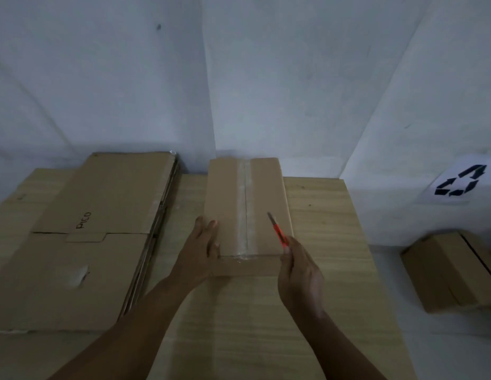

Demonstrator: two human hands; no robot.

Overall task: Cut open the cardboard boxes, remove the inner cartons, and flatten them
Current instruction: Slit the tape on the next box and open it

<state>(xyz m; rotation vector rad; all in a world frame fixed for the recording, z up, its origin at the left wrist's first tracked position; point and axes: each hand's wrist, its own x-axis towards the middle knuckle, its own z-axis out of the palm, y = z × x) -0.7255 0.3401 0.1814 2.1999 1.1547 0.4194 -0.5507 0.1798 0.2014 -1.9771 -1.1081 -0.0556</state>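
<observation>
1. Two hands at the sealed box (247, 207), centre of the table (321, 215).
2. Left hand (201, 248), fingers straight, braces its left wall, likely steadying it.
3. Right hand (299, 272) grips an orange cutter (278, 231), blade angled far-left toward the tape seam (245, 204).
4. Box long axis runs near-to-far, as does the seam.

Box (247, 207): taped shut, on the table (321, 256).
Left hand (199, 250): flat against the box's left side.
Right hand (299, 272): grips an orange knife (278, 231), blade over the lid.
Left: flattened cardboard (82, 242).
</observation>
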